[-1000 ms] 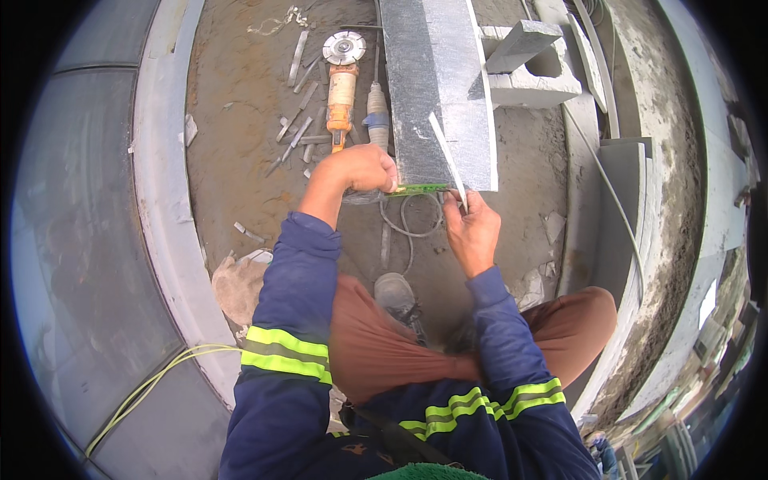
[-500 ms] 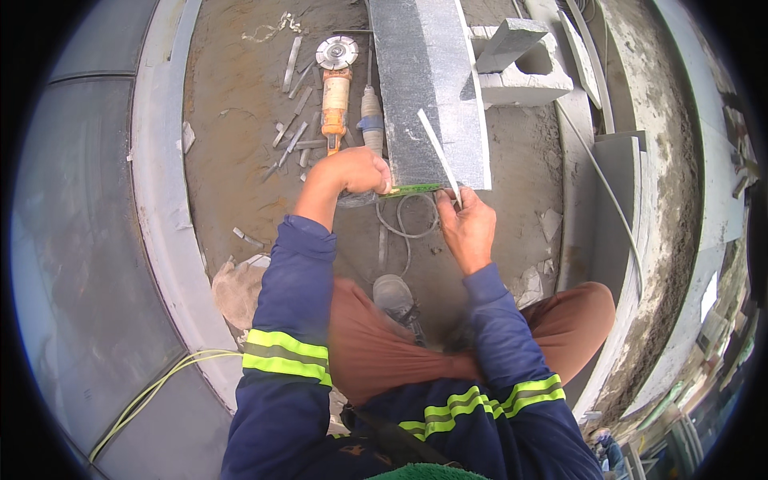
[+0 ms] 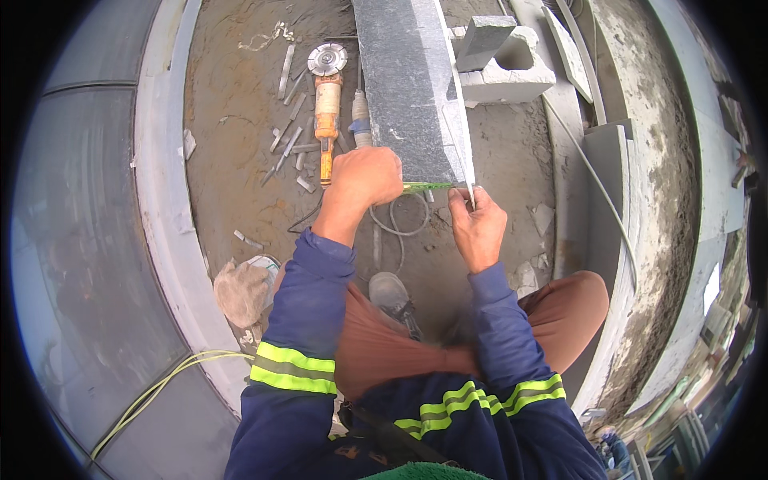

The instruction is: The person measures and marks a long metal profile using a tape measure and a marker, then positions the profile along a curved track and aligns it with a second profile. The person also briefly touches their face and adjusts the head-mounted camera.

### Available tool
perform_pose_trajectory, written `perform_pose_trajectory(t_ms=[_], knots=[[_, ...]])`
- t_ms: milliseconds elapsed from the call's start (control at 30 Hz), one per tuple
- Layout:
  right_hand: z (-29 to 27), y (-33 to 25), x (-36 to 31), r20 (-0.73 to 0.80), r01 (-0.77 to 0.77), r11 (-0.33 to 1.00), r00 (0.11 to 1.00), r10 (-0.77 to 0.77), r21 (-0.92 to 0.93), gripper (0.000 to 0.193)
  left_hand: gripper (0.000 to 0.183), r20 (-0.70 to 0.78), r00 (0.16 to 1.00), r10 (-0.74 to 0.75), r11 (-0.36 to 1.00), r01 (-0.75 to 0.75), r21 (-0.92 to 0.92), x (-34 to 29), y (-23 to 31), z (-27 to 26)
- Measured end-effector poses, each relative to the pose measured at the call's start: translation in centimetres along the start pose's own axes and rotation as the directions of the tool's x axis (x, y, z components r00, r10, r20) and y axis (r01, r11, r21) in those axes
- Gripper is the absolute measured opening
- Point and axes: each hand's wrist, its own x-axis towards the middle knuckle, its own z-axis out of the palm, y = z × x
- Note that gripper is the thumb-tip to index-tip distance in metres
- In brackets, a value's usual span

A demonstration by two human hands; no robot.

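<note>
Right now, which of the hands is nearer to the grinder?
The left. The left hand is just right of the handle end of the grinder; the right hand is farther right, by the near right corner of the slab.

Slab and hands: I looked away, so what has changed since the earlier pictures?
The left hand moved right, as did the right hand with its white strip, along the near end of the slab. The shadow on it spread right. Nothing was visibly let go; the grinder stayed put.
</note>
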Motion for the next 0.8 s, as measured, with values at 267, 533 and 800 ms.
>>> perform_pose_trajectory(t_ms=[267, 533, 800], knots=[[-1.6, 2.5, 2.2, -0.026, -0.048, 0.998, 0.999, 0.047, -0.05, 0.028, 0.036, 0.024, 0.997, -0.07, 0.997, 0.071, -0.016, 1.0, 5.0, -0.1], [-1.7, 3.6, 2.7, -0.008, -0.036, 0.999, 0.999, 0.036, -0.018, 0.028, 0.038, 0.051, 0.987, -0.151, 0.988, 0.15, 0.032, 2.0, 6.0, 0.3], [-1.8, 3.5, 2.8, 0.011, -0.016, 1.0, 1.0, 0.016, 0.015, 0.028, 0.04, 0.058, 0.981, -0.184, 0.982, 0.182, 0.048, 2.0, 6.1, 0.0]])
